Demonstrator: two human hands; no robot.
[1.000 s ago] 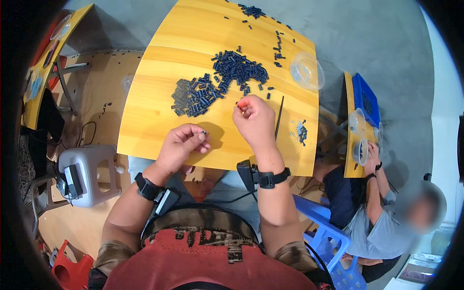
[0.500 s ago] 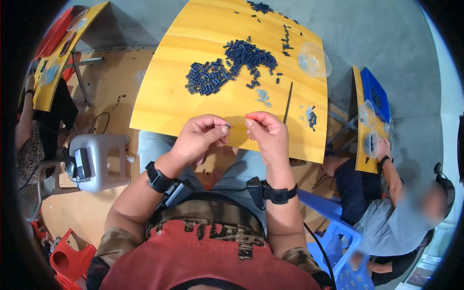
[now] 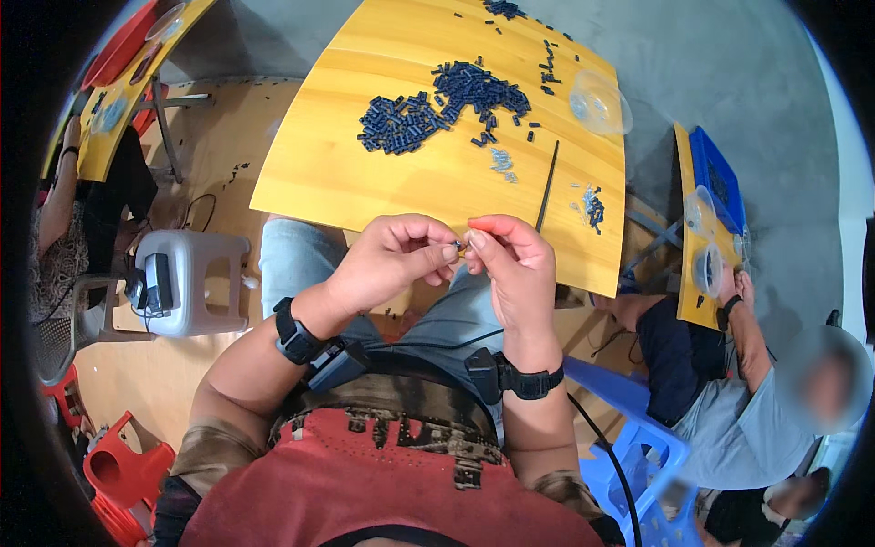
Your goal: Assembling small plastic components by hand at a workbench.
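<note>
Pinching grip, left hand (image 3: pixel 387 260): thumb and index finger closed on a small dark part (image 3: pixel 458 244).
Grip, right hand (image 3: pixel 519 273): thumb and index fingertips drawn together just beside the same part; cannot tell whether they grasp a piece of their own.
Part position: between the two hands, above the person's lap, near the front edge of the desk (image 3: pixel 314 182).
Dark pieces: two adjoining heaps, the left heap (image 3: pixel 399 124) nearer the person, the right heap (image 3: pixel 478 88) farther back; several loose pieces lie beside the right heap.
Silver pieces (image 3: pixel 502 166): small group in front of the heaps.
Black rod (image 3: pixel 549 187): slender, lying lengthwise to the right of the silver pieces.
Mixed cluster (image 3: pixel 594 210): small dark and light pieces, near the right edge.
Clear container (image 3: pixel 592 105): far right side of the desk.
Wrist straps: one black strap per wrist, left (image 3: pixel 296 333) and right (image 3: pixel 531 383).
Adjacent station, right: co-worker (image 3: pixel 738 428) seated near a blue tray (image 3: pixel 715 178).
</note>
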